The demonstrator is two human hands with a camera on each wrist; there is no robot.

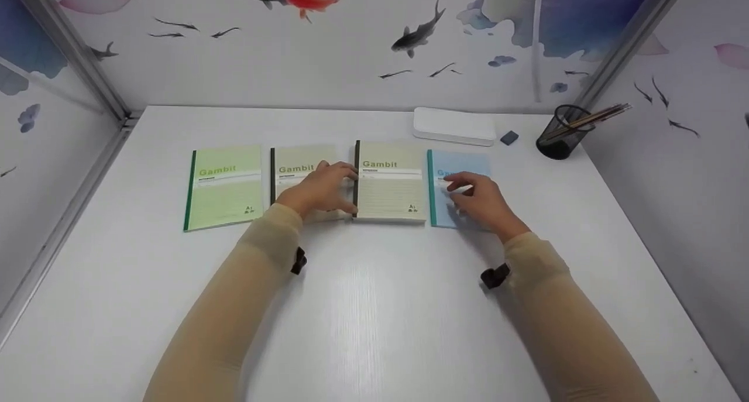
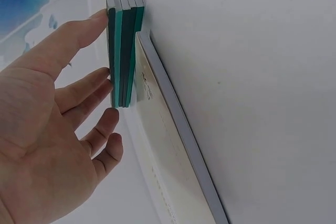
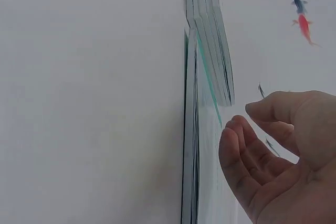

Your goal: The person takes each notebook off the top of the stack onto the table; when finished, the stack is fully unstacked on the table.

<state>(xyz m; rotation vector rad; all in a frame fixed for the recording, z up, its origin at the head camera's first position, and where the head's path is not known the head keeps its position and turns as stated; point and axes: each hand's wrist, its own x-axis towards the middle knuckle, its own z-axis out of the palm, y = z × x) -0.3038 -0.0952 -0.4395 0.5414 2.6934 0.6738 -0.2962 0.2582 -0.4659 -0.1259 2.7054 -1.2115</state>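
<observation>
My left hand (image 1: pixel 320 188) reaches along the spine side of the stack (image 1: pixel 390 194), thumb and fingertips spread against it, touching without wrapping round. My right hand (image 1: pixel 481 202) hangs over the blue notebook (image 1: pixel 446 212), fingers loosely bent, thumb apart from their tips, grasping nothing. Both forearms slant in from the near side in tan sleeves (image 1: pixel 222 314), a dark clip (image 1: pixel 495 276) by each wrist.

My left hand covers part of the beige notebook (image 1: pixel 284 185); my right hides part of the blue cover and its title. The small print is too fine to read. The stack shows layered dark and teal spines and pale, straight page edges. At far left lies the green notebook (image 1: pixel 225 194), flat. Beyond are a smooth, round-cornered white case (image 1: pixel 453 126), a small dark block (image 1: pixel 509 137) and a mesh cup (image 1: pixel 553 147), tilted sticks (image 1: pixel 603 115) jutting from it.
</observation>
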